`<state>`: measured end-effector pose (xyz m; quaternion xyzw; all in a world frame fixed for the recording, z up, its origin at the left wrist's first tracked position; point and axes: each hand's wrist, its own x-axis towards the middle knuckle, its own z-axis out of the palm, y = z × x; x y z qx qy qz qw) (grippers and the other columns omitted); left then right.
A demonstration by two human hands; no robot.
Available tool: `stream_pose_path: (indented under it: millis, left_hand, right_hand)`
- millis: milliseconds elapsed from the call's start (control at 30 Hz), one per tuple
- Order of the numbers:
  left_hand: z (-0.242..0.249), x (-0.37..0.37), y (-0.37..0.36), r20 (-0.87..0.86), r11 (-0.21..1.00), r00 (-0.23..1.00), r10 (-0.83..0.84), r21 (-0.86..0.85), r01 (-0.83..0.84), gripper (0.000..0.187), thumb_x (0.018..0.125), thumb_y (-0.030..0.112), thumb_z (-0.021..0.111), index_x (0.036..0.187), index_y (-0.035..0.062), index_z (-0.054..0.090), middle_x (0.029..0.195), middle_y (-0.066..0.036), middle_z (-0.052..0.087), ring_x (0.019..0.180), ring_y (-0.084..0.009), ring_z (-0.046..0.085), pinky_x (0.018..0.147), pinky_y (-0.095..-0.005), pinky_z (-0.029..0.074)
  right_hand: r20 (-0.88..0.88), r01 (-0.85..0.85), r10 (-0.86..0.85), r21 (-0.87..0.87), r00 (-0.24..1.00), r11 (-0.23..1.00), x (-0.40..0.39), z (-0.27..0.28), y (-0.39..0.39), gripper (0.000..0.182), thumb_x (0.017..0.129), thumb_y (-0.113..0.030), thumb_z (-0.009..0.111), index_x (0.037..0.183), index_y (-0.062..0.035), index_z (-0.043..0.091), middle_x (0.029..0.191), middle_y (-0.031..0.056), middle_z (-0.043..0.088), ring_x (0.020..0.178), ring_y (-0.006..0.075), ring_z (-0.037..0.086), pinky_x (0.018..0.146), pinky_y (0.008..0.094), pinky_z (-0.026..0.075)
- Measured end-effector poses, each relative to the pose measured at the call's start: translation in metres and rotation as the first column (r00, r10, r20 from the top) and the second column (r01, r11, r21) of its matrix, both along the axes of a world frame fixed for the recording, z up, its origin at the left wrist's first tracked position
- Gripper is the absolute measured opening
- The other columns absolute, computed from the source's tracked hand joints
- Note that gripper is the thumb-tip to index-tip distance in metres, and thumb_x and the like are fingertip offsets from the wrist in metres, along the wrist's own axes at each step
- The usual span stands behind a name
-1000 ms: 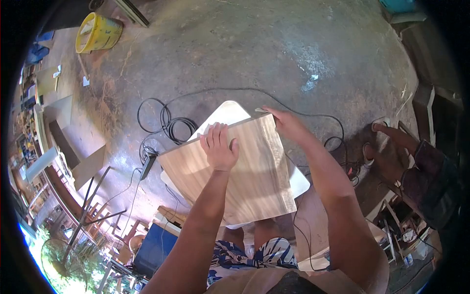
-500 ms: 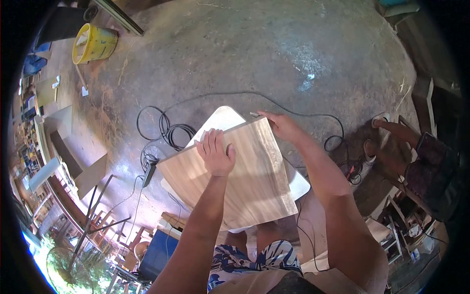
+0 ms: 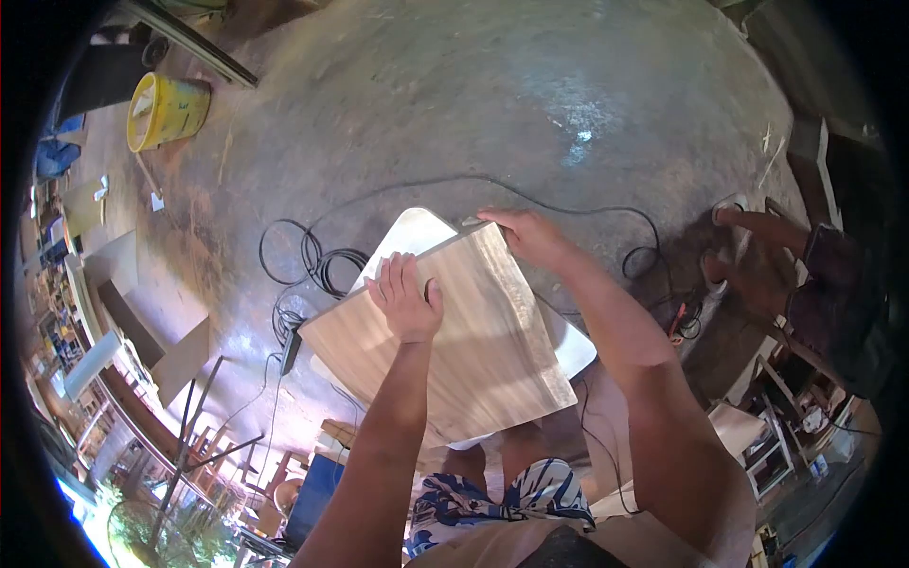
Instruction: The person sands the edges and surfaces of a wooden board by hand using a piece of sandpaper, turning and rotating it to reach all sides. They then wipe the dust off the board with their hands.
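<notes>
A wooden board point(image 3: 464, 350) with pale, wavy grain lies tilted on a white table or stool top point(image 3: 571, 343), whose corners show past the board. My left hand point(image 3: 408, 305) rests flat on the board near its far edge, fingers stretched out and thumb apart. At the board's far right corner, my right hand point(image 3: 532, 239) has its fingers bent over the edge. A small light piece point(image 3: 471, 221) shows by its fingertips, too small to name. The far side face of the board is hidden from me.
A black cable point(image 3: 327, 268) lies coiled on the concrete floor beyond the board. The yellow bucket point(image 3: 180, 112) stands far left. Another person's legs point(image 3: 757, 227) are at the right. Wooden panels point(image 3: 142, 317) and furniture parts crowd the left.
My right hand has moved left along the board's far edge, around the corner, with the small light piece. My left hand stays flat on the board. The view has shifted slightly.
</notes>
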<state>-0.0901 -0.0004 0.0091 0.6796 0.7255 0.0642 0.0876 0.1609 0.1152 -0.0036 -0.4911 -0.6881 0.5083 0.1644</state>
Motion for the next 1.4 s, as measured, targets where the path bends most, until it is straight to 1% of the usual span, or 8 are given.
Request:
stream_pose_path:
  millis: [167,233,733,1067,1167,1267,1333,1400]
  left_hand:
    - [0.001,0.0,-0.005,-0.011,1.0,1.0,-0.002,-0.017,0.002,0.057,0.09,0.037,0.056,0.14,0.0097,0.051,0.148,-0.011,0.047,0.143,-0.0322,0.035,0.12,-0.059,0.012]
    - [-0.001,0.001,-0.001,0.008,1.0,1.0,0.008,-0.009,-0.008,0.058,0.091,0.038,0.055,0.141,0.0093,0.049,0.149,-0.011,0.047,0.144,-0.0328,0.034,0.12,-0.0596,0.013]
    - [0.001,0.001,-0.002,0.002,1.0,1.0,0.017,-0.02,-0.017,0.058,0.093,0.039,0.054,0.143,0.0098,0.048,0.148,-0.011,0.048,0.144,-0.0331,0.035,0.118,-0.0616,0.015]
    - [-0.002,-0.001,-0.003,0.016,1.0,1.0,0.002,-0.006,-0.002,0.06,0.092,0.041,0.053,0.143,0.0099,0.047,0.147,-0.014,0.048,0.142,-0.0367,0.037,0.117,-0.0626,0.016]
    - [-0.007,-0.006,-0.002,-0.012,1.0,1.0,-0.015,0.012,0.015,0.06,0.092,0.041,0.052,0.143,0.01,0.047,0.147,-0.015,0.048,0.141,-0.0371,0.038,0.116,-0.0632,0.016]
    - [-0.01,-0.005,-0.007,-0.023,0.999,0.999,-0.031,0.029,0.032,0.059,0.093,0.041,0.051,0.143,0.0101,0.047,0.147,-0.014,0.048,0.141,-0.0368,0.038,0.116,-0.0636,0.017]
    - [-0.011,-0.006,-0.005,-0.025,0.999,0.999,-0.023,0.048,0.025,0.058,0.094,0.041,0.05,0.143,0.0099,0.048,0.146,-0.014,0.049,0.141,-0.0363,0.039,0.116,-0.0634,0.018]
    - [-0.011,-0.006,-0.003,-0.022,0.998,0.999,-0.029,0.058,0.03,0.059,0.094,0.043,0.049,0.142,0.0093,0.048,0.146,-0.015,0.049,0.141,-0.0364,0.039,0.116,-0.0634,0.018]
  right_hand:
    - [-0.121,0.047,-0.038,0.079,0.992,0.996,0.0,0.012,-0.01,0.041,0.093,-0.004,0.053,0.13,-0.0178,0.064,0.122,0.0142,0.069,0.105,0.037,0.067,0.088,0.0453,0.054]
    - [0.029,0.044,-0.04,-0.155,0.999,0.987,-0.005,0.009,0.001,0.041,0.093,-0.003,0.054,0.131,-0.0164,0.064,0.121,0.016,0.068,0.104,0.037,0.067,0.087,0.0451,0.054]
    - [0.042,0.094,-0.084,-0.322,0.996,0.942,-0.002,0.026,-0.007,0.045,0.097,-0.005,0.052,0.137,-0.0232,0.06,0.116,0.0178,0.069,0.098,0.0384,0.068,0.086,0.0451,0.053]
    - [-0.108,0.134,-0.14,-0.066,0.984,0.989,-0.003,-0.005,-0.013,0.047,0.096,-0.005,0.052,0.138,-0.0231,0.06,0.119,0.0175,0.069,0.102,0.0367,0.067,0.089,0.043,0.053]
    - [0.11,-0.018,0.063,-0.371,0.992,0.928,0.003,-0.014,-0.008,0.044,0.1,-0.004,0.049,0.138,-0.0217,0.06,0.104,0.0129,0.073,0.083,0.0277,0.069,0.079,0.0377,0.054]
    - [0.12,0.215,-0.181,-0.411,0.976,0.886,0.023,-0.055,-0.06,0.053,0.098,0.002,0.048,0.144,-0.0231,0.055,0.089,0.0121,0.066,0.075,0.0198,0.06,0.077,0.0334,0.053]
    - [0.019,0.513,-0.517,0.096,0.856,0.853,0.043,-0.067,-0.113,0.057,0.097,0.0,0.051,0.147,-0.0273,0.052,0.088,0.0121,0.064,0.074,0.0211,0.058,0.074,0.0346,0.05]
    - [0.168,0.606,-0.584,-0.155,0.794,0.78,0.072,-0.041,-0.152,0.06,0.096,0.002,0.051,0.147,-0.0293,0.051,0.085,0.0092,0.06,0.069,0.0194,0.052,0.07,0.0327,0.048]
